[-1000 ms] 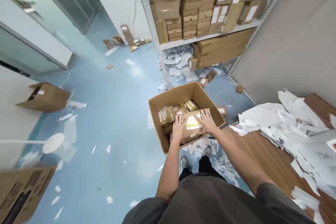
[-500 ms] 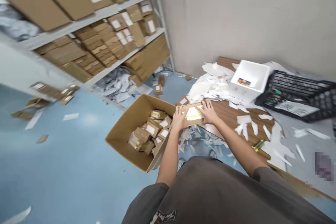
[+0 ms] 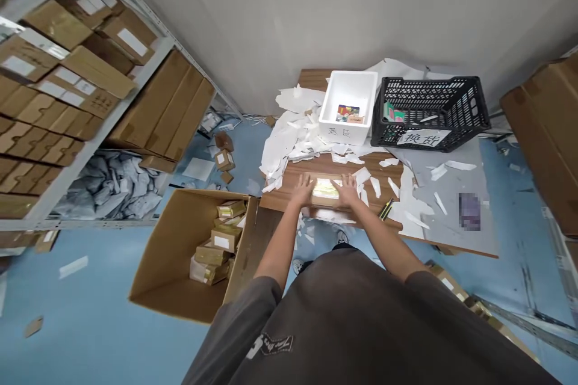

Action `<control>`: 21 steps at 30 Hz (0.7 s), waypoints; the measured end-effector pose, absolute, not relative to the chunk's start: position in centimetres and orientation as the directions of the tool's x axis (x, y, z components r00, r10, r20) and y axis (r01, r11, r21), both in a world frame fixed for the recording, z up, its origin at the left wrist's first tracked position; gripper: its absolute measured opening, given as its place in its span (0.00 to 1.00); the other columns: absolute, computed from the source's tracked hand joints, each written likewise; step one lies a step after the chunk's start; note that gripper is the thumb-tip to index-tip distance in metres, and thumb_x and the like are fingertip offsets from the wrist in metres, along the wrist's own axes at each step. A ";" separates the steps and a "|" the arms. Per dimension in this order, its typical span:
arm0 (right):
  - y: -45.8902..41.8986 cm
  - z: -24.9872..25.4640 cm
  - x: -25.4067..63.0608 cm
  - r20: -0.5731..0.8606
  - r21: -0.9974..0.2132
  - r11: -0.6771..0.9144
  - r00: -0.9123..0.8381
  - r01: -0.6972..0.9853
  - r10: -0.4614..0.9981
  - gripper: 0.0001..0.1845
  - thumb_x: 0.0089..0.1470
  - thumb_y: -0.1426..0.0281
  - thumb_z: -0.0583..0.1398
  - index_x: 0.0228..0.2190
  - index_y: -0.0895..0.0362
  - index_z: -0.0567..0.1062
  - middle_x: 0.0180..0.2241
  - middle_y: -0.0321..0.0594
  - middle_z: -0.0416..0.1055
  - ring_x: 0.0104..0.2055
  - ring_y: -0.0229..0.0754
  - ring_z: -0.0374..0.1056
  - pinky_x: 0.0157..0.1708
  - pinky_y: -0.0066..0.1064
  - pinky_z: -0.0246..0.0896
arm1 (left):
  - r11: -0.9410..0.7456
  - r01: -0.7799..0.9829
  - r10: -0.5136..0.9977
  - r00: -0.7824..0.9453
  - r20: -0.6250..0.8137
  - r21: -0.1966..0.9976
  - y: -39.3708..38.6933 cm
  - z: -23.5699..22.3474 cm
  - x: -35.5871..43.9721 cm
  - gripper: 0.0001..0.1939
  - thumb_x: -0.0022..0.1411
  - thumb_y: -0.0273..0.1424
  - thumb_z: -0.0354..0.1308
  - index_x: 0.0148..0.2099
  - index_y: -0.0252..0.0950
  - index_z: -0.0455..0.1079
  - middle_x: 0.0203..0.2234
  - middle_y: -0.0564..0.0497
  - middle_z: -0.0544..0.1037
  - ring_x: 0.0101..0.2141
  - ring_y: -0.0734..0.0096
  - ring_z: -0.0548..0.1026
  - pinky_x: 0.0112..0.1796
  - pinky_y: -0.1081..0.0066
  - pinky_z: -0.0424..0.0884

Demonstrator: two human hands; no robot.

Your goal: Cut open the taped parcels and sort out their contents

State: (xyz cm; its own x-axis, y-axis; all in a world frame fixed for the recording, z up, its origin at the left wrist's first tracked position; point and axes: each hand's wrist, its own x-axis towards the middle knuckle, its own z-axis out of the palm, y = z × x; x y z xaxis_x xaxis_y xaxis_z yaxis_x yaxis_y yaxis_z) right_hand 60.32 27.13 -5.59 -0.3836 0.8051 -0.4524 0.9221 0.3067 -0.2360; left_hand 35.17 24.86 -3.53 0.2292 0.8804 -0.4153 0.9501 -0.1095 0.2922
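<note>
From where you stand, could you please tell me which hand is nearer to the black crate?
Right. The right hand is in front and left of the black crate; the left hand is farther left.

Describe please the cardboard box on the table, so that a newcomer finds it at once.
Find the wood-grain table, then the white bin on it. Toward the near edge, the cardboard box lies between left hand and right hand. Similar parcels lie in the open carton; only this one has hands on it.
</note>
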 end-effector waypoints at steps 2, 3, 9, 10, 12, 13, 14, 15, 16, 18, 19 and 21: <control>27.1 -5.2 59.3 -0.431 -0.231 0.235 -0.316 0.944 0.845 0.72 0.43 0.38 0.75 0.79 0.44 0.52 0.81 0.56 0.35 0.80 0.75 0.30 0.72 0.61 0.22 | -0.002 0.954 0.928 0.113 -0.354 0.299 24.3 -3.6 34.8 0.61 0.50 0.28 0.77 0.81 0.42 0.51 0.81 0.35 0.44 0.79 0.32 0.38 0.71 0.38 0.56; 27.0 -5.0 58.7 -0.422 -0.225 0.186 -0.268 0.956 0.866 0.70 0.45 0.35 0.72 0.79 0.45 0.52 0.80 0.57 0.37 0.79 0.75 0.33 0.71 0.62 0.24 | 0.057 0.948 0.943 0.053 -0.329 0.314 23.7 -3.6 34.7 0.59 0.53 0.29 0.76 0.81 0.42 0.51 0.81 0.36 0.45 0.79 0.33 0.39 0.72 0.39 0.56; 25.3 -4.1 56.8 -0.439 -0.266 -0.073 -0.053 0.961 0.897 0.47 0.71 0.42 0.49 0.78 0.56 0.55 0.69 0.69 0.63 0.68 0.72 0.59 0.64 0.64 0.47 | 0.152 0.829 0.931 0.063 -0.360 0.538 19.2 -5.7 36.7 0.65 0.51 0.40 0.81 0.82 0.41 0.49 0.80 0.31 0.43 0.78 0.39 0.49 0.72 0.47 0.58; 24.7 -4.2 57.0 -0.447 -0.287 -0.057 -0.081 0.956 0.891 0.46 0.72 0.43 0.47 0.78 0.58 0.55 0.67 0.70 0.65 0.67 0.72 0.61 0.64 0.63 0.49 | 0.134 0.810 0.917 0.117 -0.382 0.571 18.9 -6.2 37.3 0.70 0.47 0.41 0.83 0.82 0.40 0.47 0.80 0.29 0.40 0.78 0.37 0.48 0.72 0.47 0.58; 23.4 -4.4 57.6 -0.470 -0.323 -0.010 -0.151 0.946 0.870 0.50 0.71 0.41 0.48 0.77 0.63 0.55 0.64 0.72 0.67 0.65 0.71 0.65 0.63 0.61 0.54 | 0.100 0.793 0.894 0.194 -0.404 0.601 18.9 -6.8 38.2 0.77 0.40 0.41 0.85 0.83 0.38 0.45 0.80 0.27 0.34 0.78 0.34 0.45 0.72 0.46 0.58; 22.7 -4.5 58.0 -0.488 -0.343 0.005 -0.183 0.939 0.853 0.53 0.70 0.39 0.50 0.78 0.64 0.53 0.63 0.73 0.69 0.64 0.71 0.66 0.62 0.60 0.57 | 0.082 0.794 0.889 0.215 -0.404 0.603 19.2 -7.0 38.4 0.78 0.39 0.40 0.86 0.83 0.39 0.44 0.80 0.27 0.32 0.78 0.33 0.44 0.72 0.45 0.57; 22.1 -4.6 58.4 -0.509 -0.366 0.011 -0.211 0.930 0.835 0.55 0.69 0.38 0.51 0.78 0.64 0.50 0.63 0.72 0.70 0.63 0.70 0.68 0.61 0.58 0.60 | 0.062 0.795 0.888 0.233 -0.397 0.604 19.5 -7.1 38.5 0.77 0.39 0.39 0.85 0.83 0.40 0.44 0.80 0.29 0.30 0.78 0.33 0.44 0.72 0.45 0.58; 21.6 -4.8 58.9 -0.526 -0.392 0.012 -0.235 0.920 0.817 0.58 0.68 0.36 0.53 0.79 0.64 0.47 0.62 0.72 0.70 0.63 0.69 0.69 0.61 0.56 0.62 | 0.040 0.794 0.887 0.251 -0.387 0.607 19.9 -7.1 38.3 0.76 0.41 0.39 0.84 0.83 0.41 0.45 0.81 0.30 0.30 0.78 0.33 0.45 0.71 0.45 0.59; 21.2 -4.9 59.4 -0.539 -0.414 0.008 -0.252 0.910 0.804 0.61 0.66 0.36 0.55 0.79 0.64 0.44 0.62 0.71 0.71 0.63 0.69 0.70 0.60 0.53 0.63 | 0.020 0.793 0.885 0.270 -0.380 0.609 20.2 -7.0 38.1 0.74 0.42 0.38 0.84 0.83 0.43 0.45 0.81 0.32 0.30 0.78 0.34 0.47 0.71 0.45 0.60; 20.7 -5.2 60.2 -0.552 -0.446 0.004 -0.279 0.895 0.786 0.66 0.61 0.37 0.63 0.79 0.62 0.42 0.63 0.68 0.71 0.64 0.68 0.70 0.60 0.49 0.65 | -0.004 0.792 0.878 0.294 -0.377 0.610 20.5 -6.8 37.6 0.72 0.44 0.38 0.83 0.83 0.44 0.47 0.81 0.34 0.31 0.77 0.34 0.53 0.69 0.46 0.64; 20.6 -5.4 60.5 -0.551 -0.456 0.010 -0.291 0.890 0.782 0.68 0.58 0.39 0.67 0.79 0.61 0.42 0.63 0.67 0.71 0.64 0.67 0.70 0.59 0.46 0.66 | 0.002 0.792 0.880 0.289 -0.377 0.611 20.4 -6.8 37.4 0.71 0.44 0.38 0.83 0.82 0.44 0.48 0.81 0.33 0.32 0.75 0.33 0.56 0.68 0.47 0.66; 20.4 -5.9 61.1 -0.516 -0.481 0.039 -0.319 0.876 0.795 0.70 0.55 0.46 0.73 0.79 0.58 0.42 0.63 0.63 0.72 0.63 0.65 0.72 0.57 0.43 0.67 | 0.035 0.780 0.894 0.255 -0.368 0.625 19.7 -6.9 37.2 0.67 0.47 0.38 0.82 0.82 0.42 0.51 0.81 0.32 0.32 0.73 0.34 0.63 0.65 0.48 0.70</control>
